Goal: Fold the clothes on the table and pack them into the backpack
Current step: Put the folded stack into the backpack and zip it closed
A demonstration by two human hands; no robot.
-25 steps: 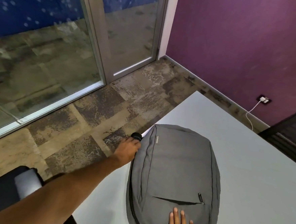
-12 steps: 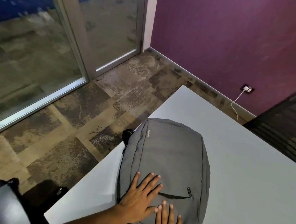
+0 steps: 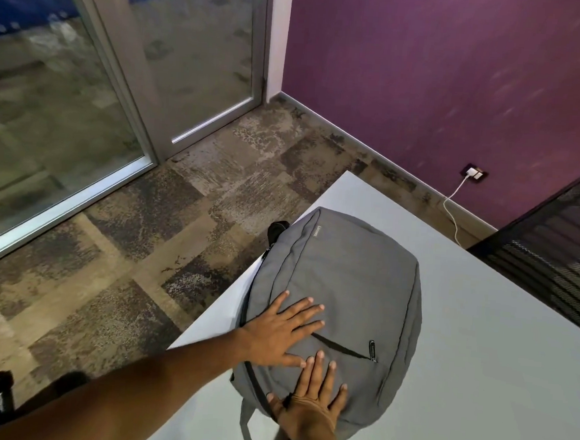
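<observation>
Backpack (image 3: 352,286) count was one, flat on the counter (image 3: 495,354), under two hands: left hand (image 3: 279,332) and right hand (image 3: 310,403) both pressed on it, fingers spread wide.

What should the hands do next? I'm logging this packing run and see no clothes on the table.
Probably lift both palms off and stop. The grey backpack lies flat and full on the white table, its front pocket zipper closed. The left hand and right hand rest on it with straight fingers, holding nothing, so packing looks done.
</observation>
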